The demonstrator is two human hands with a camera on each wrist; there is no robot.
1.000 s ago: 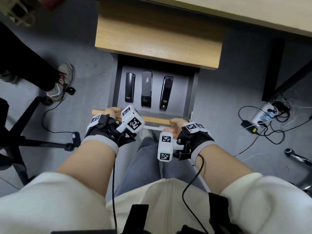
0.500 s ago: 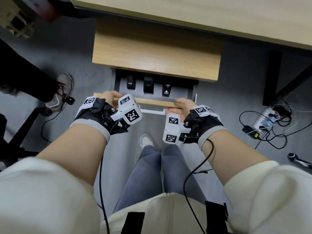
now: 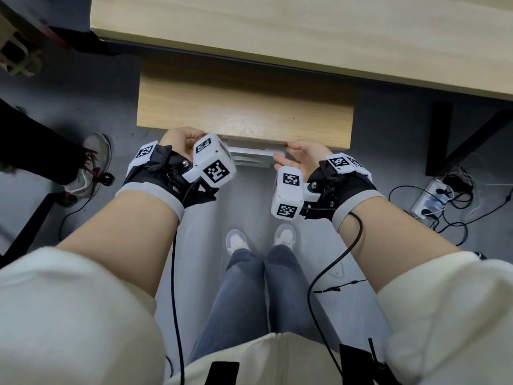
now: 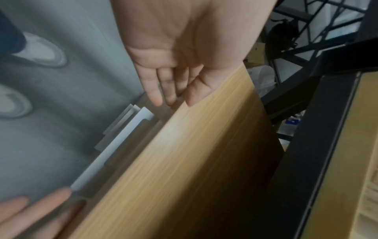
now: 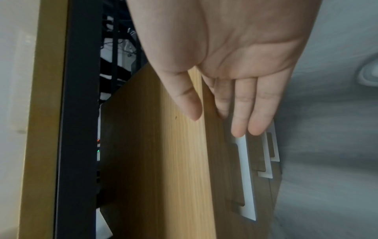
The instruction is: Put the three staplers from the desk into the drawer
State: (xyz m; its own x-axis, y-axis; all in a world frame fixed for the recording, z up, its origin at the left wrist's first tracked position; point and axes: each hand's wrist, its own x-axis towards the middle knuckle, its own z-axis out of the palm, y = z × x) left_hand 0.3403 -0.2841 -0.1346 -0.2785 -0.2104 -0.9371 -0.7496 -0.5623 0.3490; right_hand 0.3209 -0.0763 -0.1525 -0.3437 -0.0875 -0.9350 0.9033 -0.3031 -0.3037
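Judging from the head view, I read this as nearly done: the drawer (image 3: 249,145) sits pushed in, no staplers visible, presumably inside. My left hand (image 3: 180,138) and right hand (image 3: 301,155) rest flat-fingered against its near front, gripping nothing.

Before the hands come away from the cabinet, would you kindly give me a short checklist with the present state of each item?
1. Drawer pushed fully in, front flush under the cabinet top: ok.
2. Staplers inside the drawer: cannot tell, nothing of the interior shows.
3. Left hand free of any object, fingers straight at the drawer front: ok.
4. Right hand free of any object, fingers straight by the white handle: ok.
5. No fingers pinched in the gap between drawer and cabinet top: ok in both wrist views.
6. Desk top free of staplers: ok for the strip in view, the rest is out of frame.
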